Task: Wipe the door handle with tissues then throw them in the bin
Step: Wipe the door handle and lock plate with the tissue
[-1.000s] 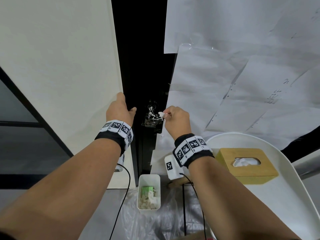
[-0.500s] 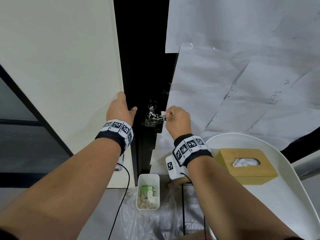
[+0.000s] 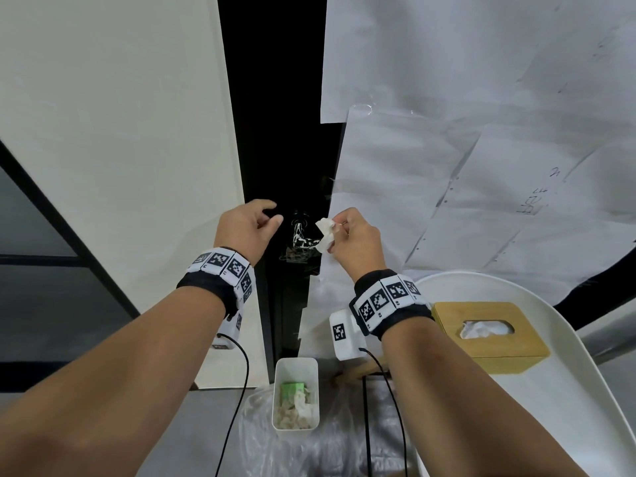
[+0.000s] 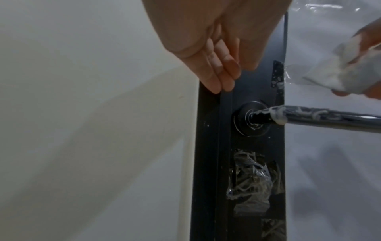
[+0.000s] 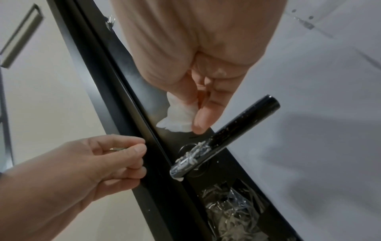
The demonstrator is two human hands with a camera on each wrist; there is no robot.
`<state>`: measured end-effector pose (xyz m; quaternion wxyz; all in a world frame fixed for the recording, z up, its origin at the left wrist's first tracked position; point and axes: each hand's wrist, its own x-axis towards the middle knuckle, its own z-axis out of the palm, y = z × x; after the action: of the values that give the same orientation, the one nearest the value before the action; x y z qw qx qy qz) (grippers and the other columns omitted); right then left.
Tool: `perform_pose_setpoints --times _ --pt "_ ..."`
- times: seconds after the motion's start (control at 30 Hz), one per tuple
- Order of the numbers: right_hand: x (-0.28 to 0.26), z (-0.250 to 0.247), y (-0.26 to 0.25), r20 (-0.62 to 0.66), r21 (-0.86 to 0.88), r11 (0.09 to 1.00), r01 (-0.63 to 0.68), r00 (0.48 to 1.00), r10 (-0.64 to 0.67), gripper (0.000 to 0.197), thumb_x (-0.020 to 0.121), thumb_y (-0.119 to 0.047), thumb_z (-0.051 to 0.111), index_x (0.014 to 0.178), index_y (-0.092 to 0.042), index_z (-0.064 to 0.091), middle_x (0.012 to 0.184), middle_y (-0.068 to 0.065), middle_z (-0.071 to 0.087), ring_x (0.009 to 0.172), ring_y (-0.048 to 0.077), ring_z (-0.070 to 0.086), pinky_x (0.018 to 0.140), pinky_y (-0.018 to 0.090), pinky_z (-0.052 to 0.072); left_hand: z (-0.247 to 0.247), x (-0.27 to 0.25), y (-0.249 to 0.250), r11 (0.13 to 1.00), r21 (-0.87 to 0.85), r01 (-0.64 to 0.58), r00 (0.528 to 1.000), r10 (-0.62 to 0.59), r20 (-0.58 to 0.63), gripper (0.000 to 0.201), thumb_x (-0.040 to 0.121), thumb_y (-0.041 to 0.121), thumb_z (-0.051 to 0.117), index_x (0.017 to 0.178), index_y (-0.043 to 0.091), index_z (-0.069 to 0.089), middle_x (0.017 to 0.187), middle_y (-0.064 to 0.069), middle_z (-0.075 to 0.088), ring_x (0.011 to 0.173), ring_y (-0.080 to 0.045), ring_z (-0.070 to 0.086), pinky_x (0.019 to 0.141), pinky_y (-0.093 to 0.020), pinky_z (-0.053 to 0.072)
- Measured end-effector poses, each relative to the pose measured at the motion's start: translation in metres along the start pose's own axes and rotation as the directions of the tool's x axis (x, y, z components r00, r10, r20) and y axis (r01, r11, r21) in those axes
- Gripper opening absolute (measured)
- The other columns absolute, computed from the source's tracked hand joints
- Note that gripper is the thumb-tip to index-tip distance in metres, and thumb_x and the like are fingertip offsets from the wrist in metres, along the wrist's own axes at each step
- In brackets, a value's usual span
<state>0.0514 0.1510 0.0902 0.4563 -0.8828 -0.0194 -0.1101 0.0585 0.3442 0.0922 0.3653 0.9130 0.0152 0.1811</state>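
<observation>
The black door handle (image 3: 303,241) sticks out of the dark door edge, smeared with white residue (image 5: 193,156) near its base. My right hand (image 3: 335,232) pinches a crumpled white tissue (image 3: 325,234) just above and right of the handle, clear of it in the right wrist view, where the tissue (image 5: 177,117) hangs from the thumb and fingers. My left hand (image 3: 272,218) hovers left of the handle with loosely curled fingers (image 4: 218,73) near the door frame, holding nothing. A small white bin (image 3: 296,370) with used tissues stands on the floor below.
A wooden tissue box (image 3: 488,349) sits on a white round table (image 3: 568,390) at the right. Paper sheets (image 3: 447,166) cover the door. Crumpled clear plastic (image 4: 251,184) is taped under the handle. A plastic bag (image 3: 261,438) lies around the bin.
My right hand has lifted the tissue off the handle, so more of it shows. My left hand has come off the door edge and its fingers have curled.
</observation>
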Motion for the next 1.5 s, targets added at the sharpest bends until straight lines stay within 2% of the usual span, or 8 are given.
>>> perform_pose_setpoints --times 0.27,0.47,0.7,0.9,1.03,1.1,1.37,1.5 --pt "0.001 0.010 -0.011 0.081 -0.043 0.994 0.101 0.992 -0.097 0.017 0.086 -0.009 0.060 0.100 -0.017 0.062 0.101 0.003 0.059 0.084 0.015 0.058 0.080 0.023 0.049 -0.012 0.001 -0.007 0.990 -0.138 -0.033 0.988 0.053 0.144 0.026 0.087 0.029 0.068 0.113 0.025 0.069 0.090 0.010 0.069 0.078 0.005 0.060 0.074 0.000 0.039" --pt "0.000 0.022 -0.018 0.112 -0.066 0.988 0.143 0.984 -0.135 0.015 0.085 -0.012 0.061 0.100 -0.016 0.063 0.101 0.001 0.053 0.085 0.011 0.055 0.067 0.007 0.040 -0.016 -0.003 -0.013 0.982 -0.143 -0.125 0.958 0.157 0.241 0.033 0.081 0.038 0.072 0.109 0.021 0.070 0.102 0.008 0.065 0.096 -0.007 0.063 0.092 -0.024 0.049" --pt "-0.001 0.030 -0.023 0.121 -0.033 0.986 0.166 0.979 -0.161 0.011 0.084 -0.010 0.063 0.092 -0.018 0.063 0.101 0.006 0.057 0.083 0.015 0.062 0.073 0.024 0.055 -0.009 -0.008 -0.015 0.982 -0.117 -0.150 0.961 0.172 0.217 0.018 0.078 0.033 0.076 0.085 0.017 0.072 0.107 0.005 0.060 0.098 -0.009 0.059 0.092 -0.028 0.048" --pt "0.002 0.015 -0.024 0.020 -0.069 0.995 0.066 0.998 -0.064 0.016 0.090 -0.002 0.050 0.088 -0.010 0.063 0.083 -0.002 0.060 0.074 0.012 0.057 0.064 0.016 0.048 -0.009 -0.005 -0.015 0.983 -0.137 -0.125 0.968 0.151 0.201 0.015 0.079 0.018 0.074 0.067 0.014 0.065 0.102 0.005 0.063 0.087 -0.010 0.060 0.085 -0.026 0.050" --pt "0.003 0.008 -0.022 -0.043 0.071 0.996 -0.047 0.998 0.050 0.023 0.085 0.004 0.039 0.085 -0.012 0.054 0.082 0.001 0.057 0.079 0.023 0.064 0.069 0.039 0.057 -0.009 -0.003 -0.016 0.987 -0.087 -0.135 0.970 0.149 0.192 0.018 0.078 0.012 0.069 0.062 0.013 0.061 0.100 0.005 0.064 0.081 -0.010 0.059 0.077 -0.025 0.050" --pt "0.003 0.002 -0.022 -0.055 0.084 0.995 -0.054 0.997 0.058 0.024 0.086 0.006 0.039 0.089 -0.012 0.055 0.082 -0.004 0.054 0.079 0.018 0.057 0.065 0.027 0.050 -0.008 -0.003 -0.015 0.990 -0.070 -0.124 0.973 0.135 0.185 0.016 0.075 0.010 0.069 0.062 0.011 0.061 0.099 0.005 0.064 0.082 -0.010 0.060 0.074 -0.022 0.049" --pt "0.002 0.001 -0.033 0.043 0.225 0.969 -0.105 0.994 0.098 0.037 0.076 -0.002 0.045 0.060 -0.028 0.066 0.099 0.003 0.060 0.092 0.022 0.061 0.086 0.041 0.054 -0.006 -0.007 -0.006 0.977 -0.211 -0.034 0.974 0.080 0.211 0.027 0.077 0.019 0.070 0.102 0.024 0.064 0.100 0.006 0.067 0.092 -0.010 0.063 0.089 -0.031 0.053" --pt "-0.002 -0.001 -0.036 0.105 0.149 0.987 -0.054 0.994 0.038 0.015 0.082 -0.007 0.054 0.078 -0.021 0.059 0.103 0.000 0.053 0.093 0.017 0.055 0.074 0.020 0.043 -0.007 -0.009 -0.002 0.980 -0.190 -0.052 0.959 0.102 0.264 0.038 0.080 0.024 0.058 0.116 0.024 0.066 0.115 0.007 0.062 0.102 -0.010 0.060 0.096 -0.033 0.048"
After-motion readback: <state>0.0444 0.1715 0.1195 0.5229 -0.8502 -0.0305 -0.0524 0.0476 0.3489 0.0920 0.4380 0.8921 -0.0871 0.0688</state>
